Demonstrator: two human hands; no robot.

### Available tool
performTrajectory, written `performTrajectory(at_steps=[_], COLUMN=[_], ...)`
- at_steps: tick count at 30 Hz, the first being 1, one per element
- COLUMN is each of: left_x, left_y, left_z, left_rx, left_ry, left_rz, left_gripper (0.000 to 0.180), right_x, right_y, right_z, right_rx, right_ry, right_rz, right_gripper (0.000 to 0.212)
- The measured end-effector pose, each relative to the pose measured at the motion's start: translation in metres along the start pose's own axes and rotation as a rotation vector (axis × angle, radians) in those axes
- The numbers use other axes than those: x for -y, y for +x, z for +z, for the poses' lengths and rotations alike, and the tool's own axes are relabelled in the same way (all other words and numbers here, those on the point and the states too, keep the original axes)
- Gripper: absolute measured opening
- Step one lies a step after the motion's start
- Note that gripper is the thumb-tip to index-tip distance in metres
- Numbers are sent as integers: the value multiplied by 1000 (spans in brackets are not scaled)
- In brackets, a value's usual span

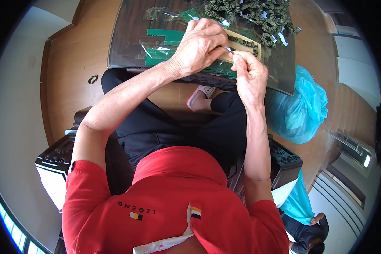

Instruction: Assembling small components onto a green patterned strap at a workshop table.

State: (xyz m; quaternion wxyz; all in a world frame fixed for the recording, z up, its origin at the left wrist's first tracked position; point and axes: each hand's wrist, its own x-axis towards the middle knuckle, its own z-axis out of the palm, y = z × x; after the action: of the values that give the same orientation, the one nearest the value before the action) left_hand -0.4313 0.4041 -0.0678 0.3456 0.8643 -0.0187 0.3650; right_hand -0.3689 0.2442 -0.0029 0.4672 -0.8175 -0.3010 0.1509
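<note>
My left hand [199, 47] is curled over a pale wooden board [260, 47] on the table, its fingertips pinched close to the board's middle; what they grip is hidden. Facing it, my right hand [250, 76] is closed, thumb against forefinger, on a small shiny metal-tipped piece [229, 49] too small to name. The two hands nearly meet there. A gathered dark olive fabric band [242, 41] lies along the board's far side, partly covered by my left fingers.
A heap of dark olive scrunchies [258, 17] with white tags lies at the table's far right. Green tape [167, 36] and clear film are stuck on the glass tabletop [129, 44]. A turquoise bag [302, 108] stands right, and one scrunchie [93, 79] lies on the floor. Another person [309, 233] is behind.
</note>
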Motion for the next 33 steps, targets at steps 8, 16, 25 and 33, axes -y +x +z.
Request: performTrajectory(at_steps=[8,16,25,33], left_x=[299,-61,-235,-229], left_y=[-45,194,285,272], left_z=[-3,397,471,465], left_rx=[71,222,202,187], left_ry=[-27,51,26,169], left_rz=[-34,-238,-129,-116], left_gripper=[10,8,11,13], right_x=[-120,-281,-310,-330], right_y=[166,120,161,179], right_z=[216,-360,-626,-610], right_rx=[53,-13,-130,-156], right_ry=[-159,-555,-617,-653], right_rz=[53,-384,-218,-494], right_gripper=[17,14,15,12])
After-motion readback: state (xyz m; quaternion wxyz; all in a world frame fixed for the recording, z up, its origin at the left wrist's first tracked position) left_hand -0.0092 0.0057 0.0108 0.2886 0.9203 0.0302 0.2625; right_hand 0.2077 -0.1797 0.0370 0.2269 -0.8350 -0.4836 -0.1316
